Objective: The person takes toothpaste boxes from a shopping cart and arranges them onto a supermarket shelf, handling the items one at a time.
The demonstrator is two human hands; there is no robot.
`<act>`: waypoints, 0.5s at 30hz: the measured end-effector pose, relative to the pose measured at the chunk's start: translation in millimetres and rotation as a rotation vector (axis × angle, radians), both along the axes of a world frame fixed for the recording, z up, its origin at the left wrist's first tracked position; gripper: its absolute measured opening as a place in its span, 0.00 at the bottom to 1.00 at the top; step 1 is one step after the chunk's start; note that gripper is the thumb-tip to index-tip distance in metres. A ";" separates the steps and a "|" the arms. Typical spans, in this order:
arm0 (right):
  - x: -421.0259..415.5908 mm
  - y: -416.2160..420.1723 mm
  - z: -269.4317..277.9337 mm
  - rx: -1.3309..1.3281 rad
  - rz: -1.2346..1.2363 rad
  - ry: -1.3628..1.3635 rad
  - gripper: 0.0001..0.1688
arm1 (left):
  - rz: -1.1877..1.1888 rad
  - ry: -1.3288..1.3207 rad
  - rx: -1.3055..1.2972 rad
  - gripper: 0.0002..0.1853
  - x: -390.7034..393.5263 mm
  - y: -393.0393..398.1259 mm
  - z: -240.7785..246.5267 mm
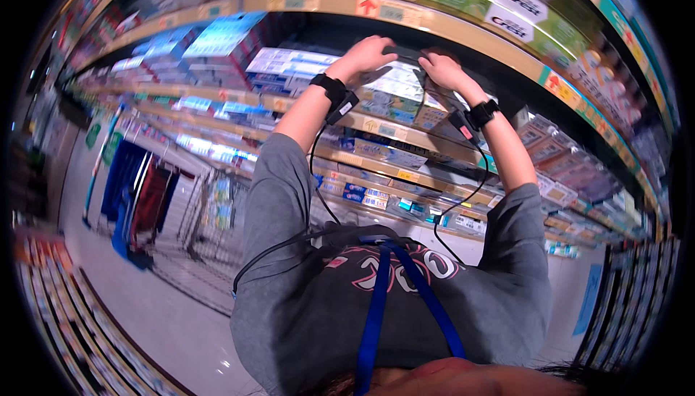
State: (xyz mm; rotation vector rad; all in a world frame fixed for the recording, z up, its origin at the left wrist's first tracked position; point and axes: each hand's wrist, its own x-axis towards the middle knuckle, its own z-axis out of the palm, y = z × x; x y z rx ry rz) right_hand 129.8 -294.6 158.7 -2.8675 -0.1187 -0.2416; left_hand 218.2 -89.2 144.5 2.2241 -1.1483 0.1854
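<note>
Both arms reach up onto a store shelf of toothpaste cartons. My left hand (370, 55) is over the rear of the stacked cartons, its thumb and fingers slightly apart, with its fingertips over the dark back of the shelf. My right hand (441, 68) is just to its right, above the end of a row of white and green cartons (399, 85); its fingers are partly bent, and whether they touch a carton is unclear. White and blue cartons (296, 67) lie left of that row. Each wrist wears a black strap with a small cabled box.
The shelf edge above (326, 2) carries price tags, with Crest cartons (510, 8) over it. Lower shelves (374, 165) hold more boxes. A wire shopping cart (187, 265) and a blue and red folded item (138, 195) stand at the left. Clear-wrapped boxes (564, 151) are at the right.
</note>
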 end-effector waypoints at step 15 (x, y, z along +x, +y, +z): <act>-116.1 312.7 -165.3 0.238 1.024 -0.019 0.21 | 0.991 0.130 -0.011 0.09 -299.0 272.7 -182.4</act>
